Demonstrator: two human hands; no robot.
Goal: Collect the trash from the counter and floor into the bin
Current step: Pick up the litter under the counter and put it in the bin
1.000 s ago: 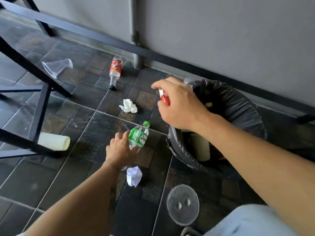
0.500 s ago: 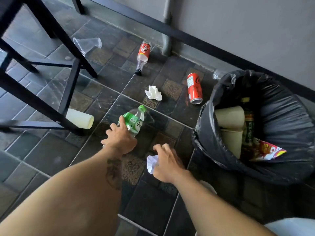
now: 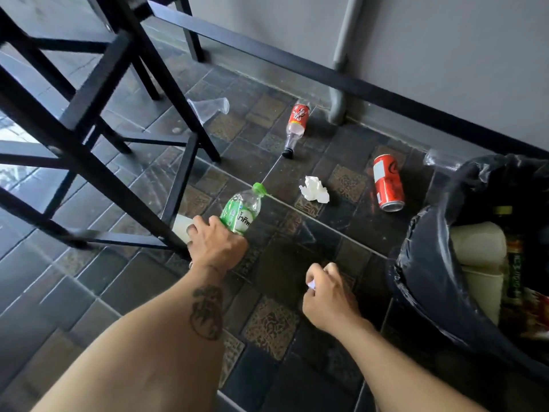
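My left hand [image 3: 218, 243] grips the base of a clear bottle with a green label and cap [image 3: 242, 211], lying on the dark tiled floor. Close to the bin, my right hand [image 3: 325, 289] is closed around a crumpled white tissue [image 3: 311, 284], of which only a corner shows. The bin with a black liner [image 3: 427, 263] stands at the right and holds paper cups and wrappers. Loose on the floor lie a second crumpled tissue [image 3: 314, 189], a red can [image 3: 387, 182], a red-labelled bottle [image 3: 295, 126], a clear plastic cup [image 3: 212, 107] and a pale paper cup [image 3: 181, 228].
Black stool legs and crossbars [image 3: 118, 150] stand at the left, right beside my left hand. A black rail [image 3: 326, 75] and a grey pipe [image 3: 340, 84] run along the grey wall behind the litter.
My right hand came down from over the bin and closed on the crumpled tissue on the floor. My left hand has stayed on the green-labelled bottle. The view swung left.
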